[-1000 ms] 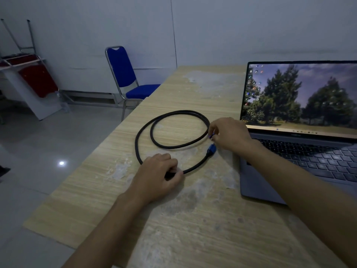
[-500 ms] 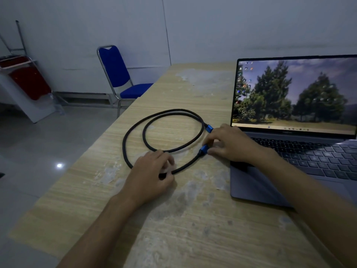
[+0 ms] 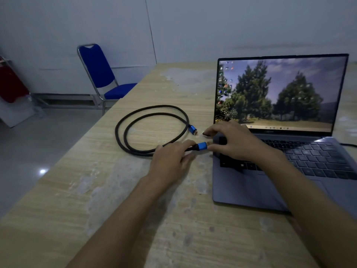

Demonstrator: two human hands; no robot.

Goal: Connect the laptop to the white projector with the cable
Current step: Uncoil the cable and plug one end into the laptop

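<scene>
A black braided cable (image 3: 123, 130) lies coiled on the wooden table (image 3: 96, 200), left of the open grey laptop (image 3: 251, 190). It has two blue plugs. One plug (image 3: 192, 129) rests free on the table. The other blue plug (image 3: 201, 146) sits just off the laptop's left edge. My left hand (image 3: 170, 163) grips the cable right behind this plug. My right hand (image 3: 233, 142) pinches the plug's tip with thumb and finger, resting over the laptop's left keyboard corner. No white projector is in view.
A blue chair (image 3: 98, 72) stands on the floor off the table's far left corner. Red folded furniture (image 3: 11, 88) leans at the left wall. A dark cord (image 3: 348, 145) leaves the laptop's right side. The table's left edge runs diagonally.
My left hand slid along the cable up to the near blue plug. My right hand brought that plug to the laptop's left edge. The view shifted left.
</scene>
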